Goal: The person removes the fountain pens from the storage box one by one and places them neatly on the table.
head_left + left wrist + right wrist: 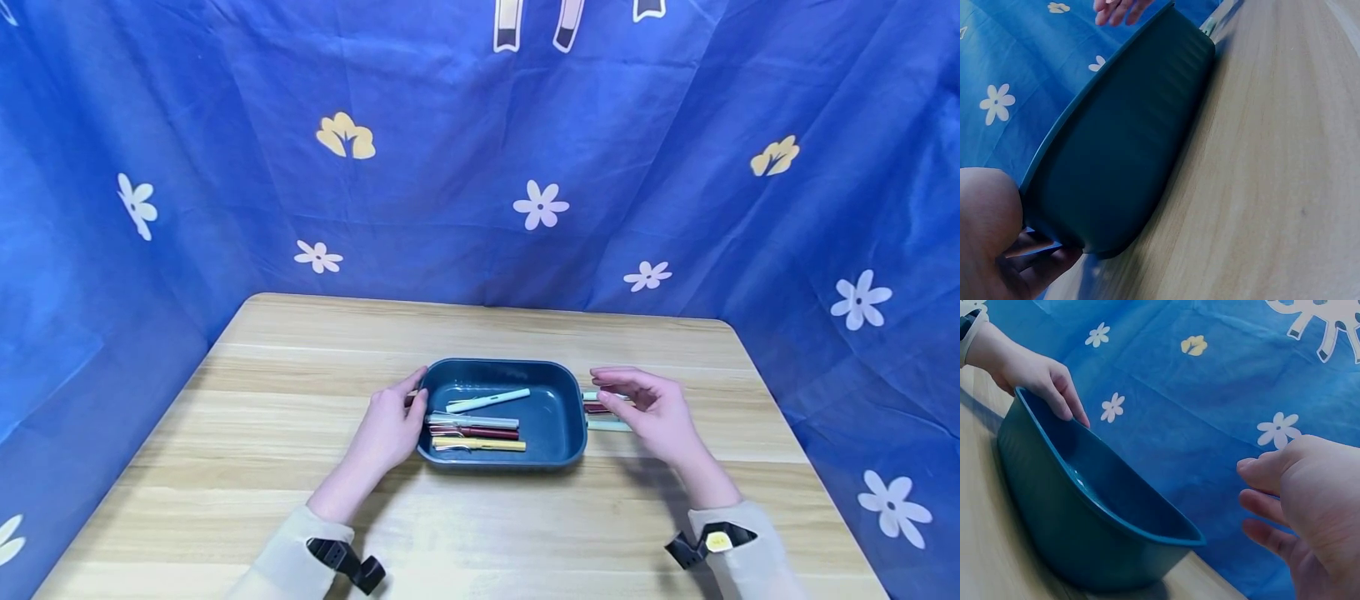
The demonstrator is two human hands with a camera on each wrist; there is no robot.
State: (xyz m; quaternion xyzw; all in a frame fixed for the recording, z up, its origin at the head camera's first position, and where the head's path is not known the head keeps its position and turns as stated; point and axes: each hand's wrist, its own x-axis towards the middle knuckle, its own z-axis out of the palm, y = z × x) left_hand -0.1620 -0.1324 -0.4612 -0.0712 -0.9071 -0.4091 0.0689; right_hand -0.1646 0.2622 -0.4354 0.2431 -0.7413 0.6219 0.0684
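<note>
A dark teal plastic box (555, 417) stands on the table with several pens lying inside. Among them are a pale mint pen (487, 401), a silvery pen (487, 422), a dark red pen (491, 433) and a yellow pen (495, 445). My left hand (388, 425) grips the box's left end, with fingertips over the rim in the right wrist view. Just past the box's right end, my right hand (648, 412) hovers with loosely bent fingers and nothing between them. Under it lie more pens, including a mint pen (609, 426), partly hidden by the hand.
The light wooden table (525, 533) reaches back to a blue cloth (450, 208) with flower prints, which also hangs on both sides. A black strap (345, 562) is on the left wrist and another strap (708, 542) on the right.
</note>
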